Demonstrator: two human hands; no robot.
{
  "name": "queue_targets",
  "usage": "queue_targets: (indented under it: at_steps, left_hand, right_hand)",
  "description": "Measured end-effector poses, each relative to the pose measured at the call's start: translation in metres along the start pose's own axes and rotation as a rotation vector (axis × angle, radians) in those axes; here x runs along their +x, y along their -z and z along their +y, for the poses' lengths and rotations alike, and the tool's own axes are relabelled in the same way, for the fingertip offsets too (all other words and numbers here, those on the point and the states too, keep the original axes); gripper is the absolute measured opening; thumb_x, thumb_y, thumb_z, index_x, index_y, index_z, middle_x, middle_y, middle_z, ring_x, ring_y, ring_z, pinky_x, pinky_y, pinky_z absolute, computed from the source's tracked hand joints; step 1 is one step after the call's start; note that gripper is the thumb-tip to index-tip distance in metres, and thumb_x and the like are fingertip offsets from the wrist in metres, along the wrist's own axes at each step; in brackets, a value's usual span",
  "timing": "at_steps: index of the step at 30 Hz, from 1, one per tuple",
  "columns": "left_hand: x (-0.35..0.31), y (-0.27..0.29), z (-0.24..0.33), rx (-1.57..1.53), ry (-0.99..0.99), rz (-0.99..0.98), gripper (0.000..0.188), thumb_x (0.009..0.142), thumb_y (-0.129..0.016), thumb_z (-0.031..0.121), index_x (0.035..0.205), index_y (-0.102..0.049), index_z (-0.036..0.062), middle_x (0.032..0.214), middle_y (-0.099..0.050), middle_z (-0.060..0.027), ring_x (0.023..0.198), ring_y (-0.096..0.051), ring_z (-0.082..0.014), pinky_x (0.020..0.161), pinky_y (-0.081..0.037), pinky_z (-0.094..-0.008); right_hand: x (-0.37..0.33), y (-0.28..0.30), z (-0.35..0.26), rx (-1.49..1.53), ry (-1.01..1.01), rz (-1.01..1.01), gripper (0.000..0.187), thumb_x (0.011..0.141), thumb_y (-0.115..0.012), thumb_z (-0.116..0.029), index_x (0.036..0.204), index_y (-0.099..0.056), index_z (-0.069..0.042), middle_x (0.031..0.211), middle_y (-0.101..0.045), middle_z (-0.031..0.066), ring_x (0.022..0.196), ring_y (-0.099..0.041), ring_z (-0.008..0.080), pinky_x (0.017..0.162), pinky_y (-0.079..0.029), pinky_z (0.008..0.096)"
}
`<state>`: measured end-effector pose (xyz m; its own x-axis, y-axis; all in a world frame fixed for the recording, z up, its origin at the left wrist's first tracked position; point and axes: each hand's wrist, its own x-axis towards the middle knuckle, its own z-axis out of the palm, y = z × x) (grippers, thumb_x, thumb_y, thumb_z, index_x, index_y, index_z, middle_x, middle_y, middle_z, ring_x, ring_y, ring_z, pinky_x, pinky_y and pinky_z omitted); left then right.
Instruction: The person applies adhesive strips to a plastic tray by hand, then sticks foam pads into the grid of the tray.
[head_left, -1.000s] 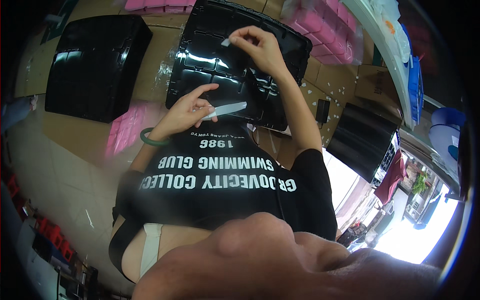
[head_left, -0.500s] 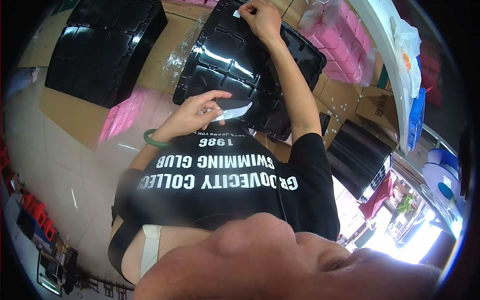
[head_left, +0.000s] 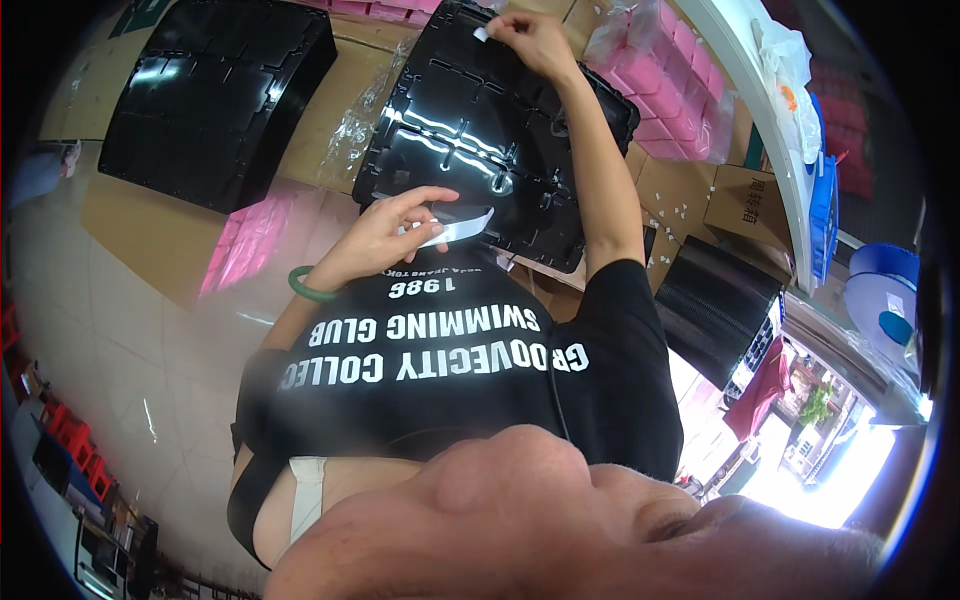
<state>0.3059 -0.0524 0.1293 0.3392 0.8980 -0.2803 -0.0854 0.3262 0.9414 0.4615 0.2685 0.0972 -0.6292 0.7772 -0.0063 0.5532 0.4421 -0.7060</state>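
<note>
Over black tray (head_left: 470,130), left hand (head_left: 385,225) pinches strip (head_left: 455,228).

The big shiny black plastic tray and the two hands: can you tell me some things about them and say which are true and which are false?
1. The right hand pinches a small white piece at the far edge of the big glossy black plastic tray. True.
2. The left hand holds a red ball. False: it holds a thin white strip.
3. A green bangle sits on the left wrist. True.
4. The stacked pink blocks lie inside the big tray. False: they lie beside it, to its right.
5. A second black plastic tray lies to the left, on brown cardboard. True.
</note>
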Motion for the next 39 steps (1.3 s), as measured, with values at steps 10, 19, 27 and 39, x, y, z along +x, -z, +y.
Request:
queue_targets:
  at_steps: [10, 19, 27, 39]
  left_hand:
    - [0.02, -0.003, -0.001, 0.037, -0.026, -0.194, 0.044, 0.094, -0.059, 0.012, 0.136, -0.05, 0.0061, 0.083, -0.072, -0.0059, 0.057, -0.059, -0.008, 0.057, -0.048, -0.0231]
    - [0.057, -0.034, 0.031, 0.12, -0.225, -0.41, 0.056, 0.093, -0.064, 0.015, 0.144, -0.042, 0.0067, 0.098, -0.071, -0.0088, 0.077, -0.064, -0.0129, 0.075, -0.051, -0.0263]
    - [0.056, 0.041, 0.044, 0.21, -0.509, 0.275, 0.045, 0.093, -0.064, 0.012, 0.136, -0.052, 0.0061, 0.124, -0.064, -0.0101, 0.117, -0.058, -0.0193, 0.1, -0.044, -0.0322]
    - [0.168, 0.286, -0.04, 1.259, -0.468, 0.812, 0.033, 0.084, -0.063, 0.008, 0.117, -0.066, 0.0081, 0.123, -0.064, -0.0112, 0.118, -0.057, -0.0304, 0.099, -0.047, -0.0393]
  right_hand:
    - [-0.328, 0.071, -0.038, -0.723, -0.938, -0.246, 0.025, 0.083, -0.069, -0.016, 0.105, -0.073, -0.004, 0.101, -0.073, 0.0099, 0.09, -0.069, 0.0215, 0.083, -0.052, 0.0345]
    - [-0.329, 0.02, -0.129, 0.269, -0.449, 0.062, 0.03, 0.083, -0.075, -0.011, 0.111, -0.07, 0.0, 0.106, -0.069, 0.0106, 0.104, -0.063, 0.0195, 0.09, -0.048, 0.0312]
    - [-0.379, 0.104, 0.133, 1.004, -0.503, 1.413, 0.008, 0.093, -0.065, -0.013, 0.098, -0.064, -0.007, 0.086, -0.066, 0.0023, 0.086, -0.065, 0.0145, 0.078, -0.052, 0.0303]
    - [-0.348, -0.012, 0.233, 0.274, -0.982, 1.031, 0.051, 0.084, -0.075, -0.019, 0.124, -0.058, 0.008, 0.121, -0.064, 0.0173, 0.107, -0.062, 0.0271, 0.091, -0.048, 0.0366]
